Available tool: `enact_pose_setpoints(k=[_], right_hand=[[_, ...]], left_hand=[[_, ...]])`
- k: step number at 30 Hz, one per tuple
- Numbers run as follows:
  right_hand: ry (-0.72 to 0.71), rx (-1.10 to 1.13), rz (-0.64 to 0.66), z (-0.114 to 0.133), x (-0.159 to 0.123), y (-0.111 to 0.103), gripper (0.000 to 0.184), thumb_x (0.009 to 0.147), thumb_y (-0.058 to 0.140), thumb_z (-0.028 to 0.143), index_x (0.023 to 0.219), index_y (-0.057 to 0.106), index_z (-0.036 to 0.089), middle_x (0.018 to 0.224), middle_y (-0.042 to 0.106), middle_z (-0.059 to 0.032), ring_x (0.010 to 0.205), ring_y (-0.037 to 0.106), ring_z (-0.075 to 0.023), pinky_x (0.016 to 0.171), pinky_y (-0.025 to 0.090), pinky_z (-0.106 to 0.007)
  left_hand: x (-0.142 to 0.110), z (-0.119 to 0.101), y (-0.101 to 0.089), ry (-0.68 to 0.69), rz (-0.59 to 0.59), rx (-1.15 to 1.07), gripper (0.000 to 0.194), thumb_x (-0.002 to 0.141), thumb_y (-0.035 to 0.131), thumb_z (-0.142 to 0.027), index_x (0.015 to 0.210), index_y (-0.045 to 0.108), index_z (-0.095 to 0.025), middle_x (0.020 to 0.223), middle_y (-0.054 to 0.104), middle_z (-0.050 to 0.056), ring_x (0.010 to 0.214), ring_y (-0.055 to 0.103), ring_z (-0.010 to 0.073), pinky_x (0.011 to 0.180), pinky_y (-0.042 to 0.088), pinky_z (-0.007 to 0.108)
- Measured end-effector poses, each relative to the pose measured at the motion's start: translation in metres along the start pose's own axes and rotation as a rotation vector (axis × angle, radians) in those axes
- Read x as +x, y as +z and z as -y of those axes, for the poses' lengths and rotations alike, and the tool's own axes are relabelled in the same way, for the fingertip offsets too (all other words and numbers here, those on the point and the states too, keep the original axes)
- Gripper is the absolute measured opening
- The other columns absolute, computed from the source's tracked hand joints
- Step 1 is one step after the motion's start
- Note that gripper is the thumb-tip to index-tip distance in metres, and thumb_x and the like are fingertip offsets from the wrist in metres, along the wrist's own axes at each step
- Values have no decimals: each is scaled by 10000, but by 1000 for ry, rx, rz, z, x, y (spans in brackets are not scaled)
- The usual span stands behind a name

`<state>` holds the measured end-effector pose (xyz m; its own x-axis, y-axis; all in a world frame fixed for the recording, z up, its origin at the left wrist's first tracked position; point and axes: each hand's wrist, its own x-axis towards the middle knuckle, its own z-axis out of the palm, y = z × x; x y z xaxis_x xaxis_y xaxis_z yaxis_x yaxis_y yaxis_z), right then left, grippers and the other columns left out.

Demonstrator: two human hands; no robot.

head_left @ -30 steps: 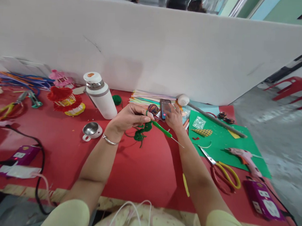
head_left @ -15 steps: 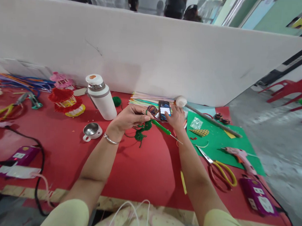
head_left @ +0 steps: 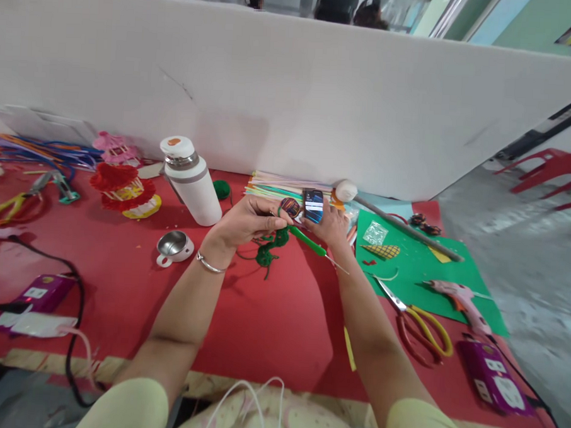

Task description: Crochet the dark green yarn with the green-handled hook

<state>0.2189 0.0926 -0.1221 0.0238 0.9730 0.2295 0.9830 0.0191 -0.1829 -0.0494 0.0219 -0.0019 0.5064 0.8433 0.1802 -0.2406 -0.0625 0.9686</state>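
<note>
My left hand (head_left: 254, 222) is closed in a pinch on a green-handled crochet hook (head_left: 307, 240), whose thin metal end points to the lower right. Dark green crocheted yarn (head_left: 267, 250) hangs below these fingers, and a strand loops over one of them. At the phone (head_left: 313, 204), my right hand (head_left: 331, 225) has its fingers stretched along the right side and its thumb over the lower part of the lit screen. A multicoloured yarn ball (head_left: 290, 206) lies between the hands. Behind my left hand sits a green yarn ball (head_left: 221, 189).
Left of my hands stand a white thermos (head_left: 192, 181) and a small metal-lined cup (head_left: 174, 248). Scissors (head_left: 411, 314) and a pink glue gun (head_left: 461, 300) lie at right, by a green sheet (head_left: 434, 277). A white partition (head_left: 281, 87) rises behind the red table (head_left: 271, 327).
My right hand was over the phone, then moved off to its right side; now the thumb covers the screen's lower part. The screen's display has changed. My left hand keeps its hold.
</note>
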Motion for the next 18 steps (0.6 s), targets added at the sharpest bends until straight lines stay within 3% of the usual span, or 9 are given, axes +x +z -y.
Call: enact_pose_setpoints(k=[5, 8, 10, 13, 18], right_hand=[[-6, 140, -42, 2, 1, -6, 979, 865, 644, 717, 1601, 405, 117, 1436, 630, -280, 1309, 578, -467, 1066, 434, -593], [-81, 494, -19, 8, 5, -18, 764, 880, 677, 556, 1504, 549, 135, 1390, 684, -229, 1237, 656, -374, 1036, 512, -521], [-131, 792, 82, 14, 6, -31, 594, 886, 670, 457, 1401, 650, 161, 1248, 763, -161, 1073, 725, -296, 938, 577, -452], [-113, 1019, 149, 24, -2, -56, 452, 825, 751, 404, 1217, 758, 181, 1060, 806, -101, 914, 736, -256, 819, 605, -411], [-317, 1561, 528, 53, -33, -93, 730, 699, 925, 426, 1370, 666, 299, 1352, 737, -77, 1154, 715, -271, 737, 632, -314]], left_hand=[[1, -1, 3, -9, -36, -10, 277, 724, 935, -412, 830, 861, -167, 456, 405, -53, 411, 307, 42, 406, 178, 214], [5, 0, 6, 7, -179, -34, 287, 681, 956, -404, 793, 846, -164, 457, 439, -52, 392, 310, 36, 384, 163, 210], [8, 2, 7, 37, -268, -50, 285, 671, 959, -399, 778, 838, -164, 464, 470, -48, 382, 327, 32, 375, 169, 206], [12, 3, 7, 86, -345, -91, 283, 664, 962, -390, 758, 827, -160, 521, 554, -28, 382, 350, 19, 376, 201, 198], [14, 6, 11, 101, -401, -78, 301, 660, 965, -396, 765, 821, -153, 521, 565, -29, 385, 378, 24, 369, 234, 192]])
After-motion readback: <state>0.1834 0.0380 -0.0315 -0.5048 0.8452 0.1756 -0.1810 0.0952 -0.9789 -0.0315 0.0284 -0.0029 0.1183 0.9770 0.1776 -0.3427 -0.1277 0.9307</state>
